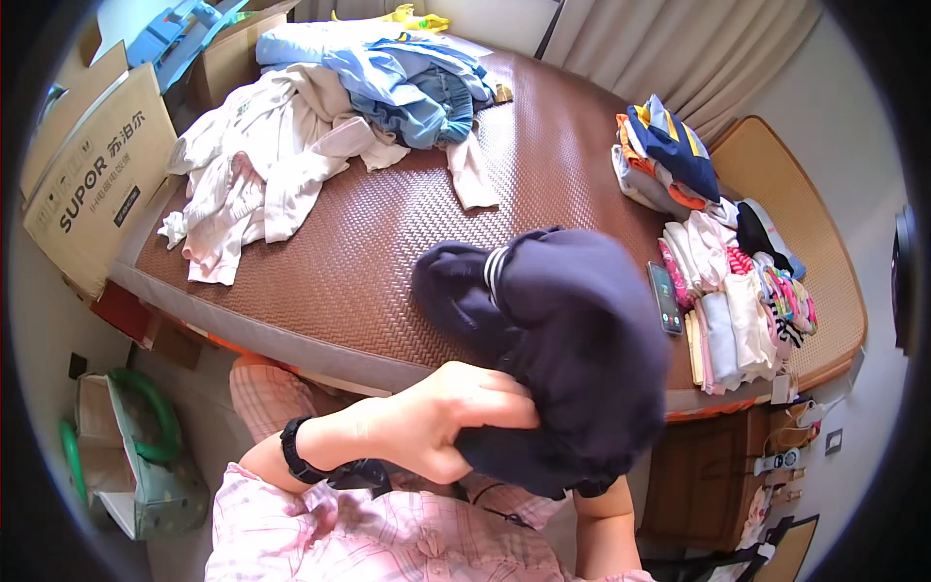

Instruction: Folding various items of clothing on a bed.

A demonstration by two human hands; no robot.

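Note:
A dark navy garment (582, 327) with white stripes on one band hangs bunched before me, its far end over the edge of the woven mat (378, 269) on the bed. My left hand (451, 422) pinches the garment's near left side between thumb and fingers. The right forearm rises beneath the cloth, and the right hand itself is hidden by the navy fabric, so its grip does not show. Part of the garment is blurred.
White and blue clothes (291, 138) lie heaped at the far left. Folded clothes (727, 291) stand in stacks at the right beside a phone (664, 298). A cardboard box (102, 174) is at the left, a green-handled bag (164, 473) on the floor, a wooden cabinet (698, 480) at lower right.

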